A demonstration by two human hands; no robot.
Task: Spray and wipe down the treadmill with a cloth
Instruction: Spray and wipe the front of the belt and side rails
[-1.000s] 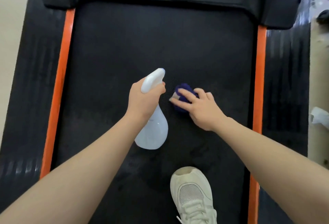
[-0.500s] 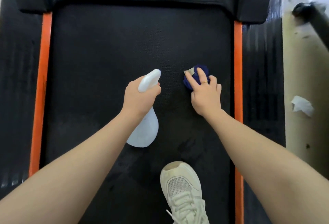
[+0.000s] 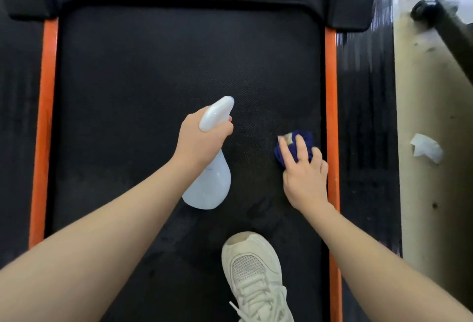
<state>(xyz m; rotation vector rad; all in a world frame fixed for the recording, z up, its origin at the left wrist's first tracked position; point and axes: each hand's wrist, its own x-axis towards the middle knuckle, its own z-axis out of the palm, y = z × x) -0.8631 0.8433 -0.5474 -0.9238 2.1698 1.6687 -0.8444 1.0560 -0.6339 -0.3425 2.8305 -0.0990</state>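
White shoe (image 3: pixel 253 274) on the belt (image 3: pixel 158 65); crumpled paper (image 3: pixel 426 147) on floor.

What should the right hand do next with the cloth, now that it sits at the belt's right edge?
Probably sweep the blue cloth back left across the belt. The right hand presses it right beside the orange side strip, so there is little belt left on that side, while the left hand holds the spray bottle over the middle.

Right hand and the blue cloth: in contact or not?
Touching. The head view shows the right hand with straight fingers laid flat across the blue cloth, pressing it onto the treadmill belt near the right orange strip.
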